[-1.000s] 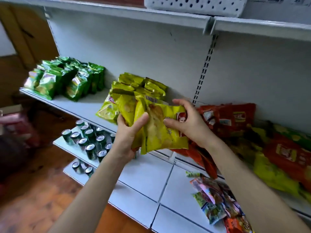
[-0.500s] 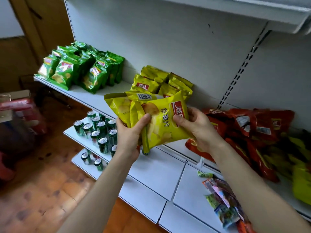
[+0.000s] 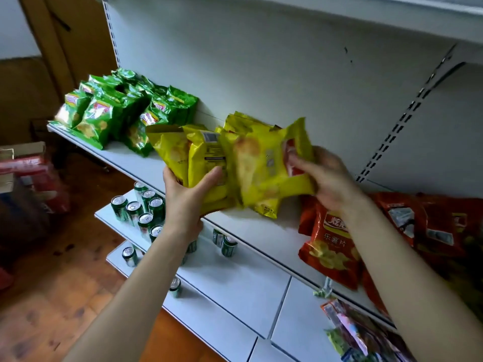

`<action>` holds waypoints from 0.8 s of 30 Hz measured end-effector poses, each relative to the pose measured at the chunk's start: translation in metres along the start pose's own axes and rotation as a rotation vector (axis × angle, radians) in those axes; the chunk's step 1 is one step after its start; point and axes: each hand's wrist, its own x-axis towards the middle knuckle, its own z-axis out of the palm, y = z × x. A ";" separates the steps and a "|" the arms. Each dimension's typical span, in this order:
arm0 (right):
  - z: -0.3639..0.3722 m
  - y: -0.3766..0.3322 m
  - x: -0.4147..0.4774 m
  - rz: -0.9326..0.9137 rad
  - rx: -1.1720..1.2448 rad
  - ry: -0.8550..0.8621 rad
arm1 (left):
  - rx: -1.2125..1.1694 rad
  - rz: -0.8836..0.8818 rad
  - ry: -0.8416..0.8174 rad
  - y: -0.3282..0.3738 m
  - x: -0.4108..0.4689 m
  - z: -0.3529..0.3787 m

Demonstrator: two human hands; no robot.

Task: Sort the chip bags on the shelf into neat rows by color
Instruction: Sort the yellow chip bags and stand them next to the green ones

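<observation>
Here the left hand grips a bundle of yellow chip bags from below, its thumb laid across their front and its fingers curled out of sight behind them. The bags stand roughly upright, and one shows its printed back with a barcode. Just to the right of that hand, touching the bundle, a further yellow bag is held by the right hand, which pinches its right edge beside a red logo patch. This hand is blurred, so the exact lie of its fingers cannot be told. Whether the lower edges of the held bags rest on the shelf or hang just above it cannot be told either. Behind both hands, against the white back panel, a stack of yellow bags sits at the rear of the shelf. Beyond the left hand, farther left on the same shelf, green chip bags stand in crowded rows. Under the right wrist and onward to its right, red chip bags lie in a loose heap, one hanging over the shelf's front edge. Below the left forearm, green cans stand on a lower shelf, and colourful snack packets lie below the right forearm. A wooden floor shows left of the left arm.
</observation>
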 end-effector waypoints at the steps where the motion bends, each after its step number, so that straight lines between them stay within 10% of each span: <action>1: -0.009 -0.007 0.007 -0.047 -0.053 0.092 | -0.003 -0.001 0.014 0.001 0.006 -0.005; 5: -0.042 -0.012 0.029 -0.133 -0.394 0.290 | 0.023 -0.010 0.056 0.007 0.028 -0.025; 15: 0.006 0.037 0.075 0.083 -1.193 -0.083 | 0.038 -0.136 -0.090 0.014 0.079 -0.057; 24: 0.042 0.071 0.015 -0.165 -1.325 0.386 | 0.052 -0.195 -0.228 0.008 0.106 -0.075</action>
